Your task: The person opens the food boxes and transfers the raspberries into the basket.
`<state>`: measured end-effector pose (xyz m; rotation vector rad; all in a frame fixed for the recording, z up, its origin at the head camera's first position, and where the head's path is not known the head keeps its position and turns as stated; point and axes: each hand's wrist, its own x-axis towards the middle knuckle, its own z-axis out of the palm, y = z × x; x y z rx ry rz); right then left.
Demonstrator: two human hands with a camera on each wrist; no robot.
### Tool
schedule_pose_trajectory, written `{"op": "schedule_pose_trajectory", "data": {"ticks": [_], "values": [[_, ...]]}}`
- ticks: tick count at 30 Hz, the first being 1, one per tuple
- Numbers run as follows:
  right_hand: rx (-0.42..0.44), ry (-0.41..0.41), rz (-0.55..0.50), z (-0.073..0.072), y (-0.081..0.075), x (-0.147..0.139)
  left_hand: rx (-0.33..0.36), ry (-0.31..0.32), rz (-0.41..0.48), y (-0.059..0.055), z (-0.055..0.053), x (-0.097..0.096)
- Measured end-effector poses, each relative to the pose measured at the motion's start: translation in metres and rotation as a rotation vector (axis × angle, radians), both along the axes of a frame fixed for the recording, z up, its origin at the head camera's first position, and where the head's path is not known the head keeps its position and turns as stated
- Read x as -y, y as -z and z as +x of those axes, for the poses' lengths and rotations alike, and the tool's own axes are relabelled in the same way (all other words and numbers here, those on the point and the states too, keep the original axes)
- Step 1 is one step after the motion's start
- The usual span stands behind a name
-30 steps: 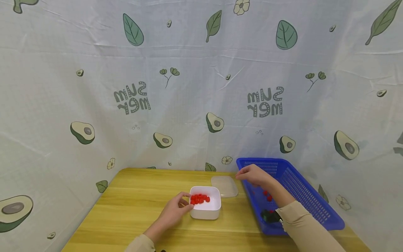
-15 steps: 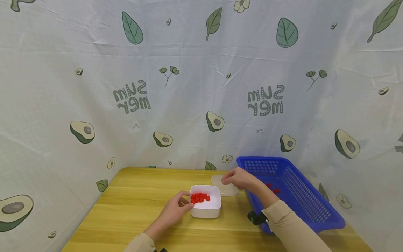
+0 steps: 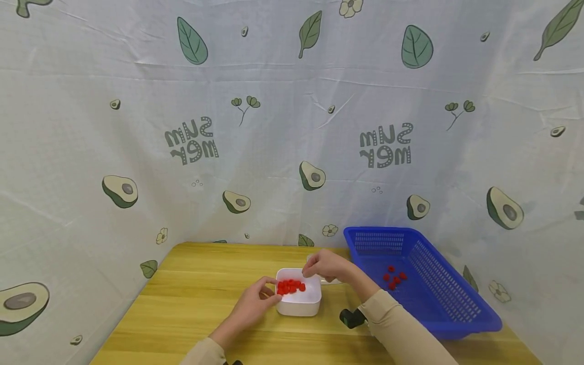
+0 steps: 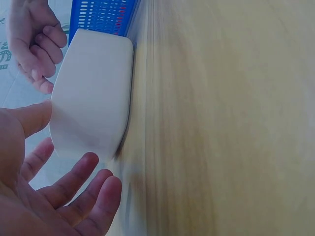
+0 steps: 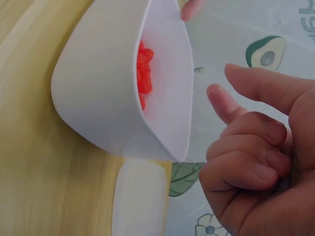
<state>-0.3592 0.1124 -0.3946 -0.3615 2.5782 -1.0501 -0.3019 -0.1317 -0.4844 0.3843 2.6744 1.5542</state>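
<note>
A white square box (image 3: 298, 308) stands on the table with several small red pieces (image 3: 290, 287) inside; their exact kind is too small to tell. My left hand (image 3: 252, 303) holds the box at its left side, thumb and index finger on the rim. Over the box's far right corner hovers my right hand (image 3: 329, 266). In the right wrist view, that hand's thumb and index finger (image 5: 224, 103) are apart, the other fingers are curled in, and no piece shows between the tips.
A blue perforated basket (image 3: 438, 274) stands at the right with several more red pieces (image 3: 394, 284) in it. Behind the box lies a pale translucent lid (image 5: 140, 196), mostly covered by my right hand in the head view. A printed curtain (image 3: 274, 152) hangs behind the wooden table (image 3: 205, 284).
From over the basket, my right hand has moved left across the lid to above the box. The left hand stays at the box, which has not moved.
</note>
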Motion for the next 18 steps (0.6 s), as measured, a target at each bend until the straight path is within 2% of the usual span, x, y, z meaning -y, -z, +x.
{"op": "schedule_pose_trajectory", "data": {"ticks": [6,9,11,16,18], "values": [[-0.066,-0.076,0.208,0.002,0.006,0.015,0.013,0.004,0.007,0.000,0.000,0.001],[-0.101,-0.113,0.265,0.005,0.008,0.022,0.012,0.006,0.007,0.000,0.000,0.001],[-0.095,-0.126,0.254,0.006,0.010,0.025,0.009,0.005,0.003,0.000,0.000,0.000],[-0.010,-0.152,0.162,0.008,0.017,0.033,-0.006,0.009,0.008,0.000,0.000,0.000],[0.008,-0.162,0.156,0.008,0.019,0.035,-0.006,0.012,0.012,-0.001,0.001,0.001]]}}
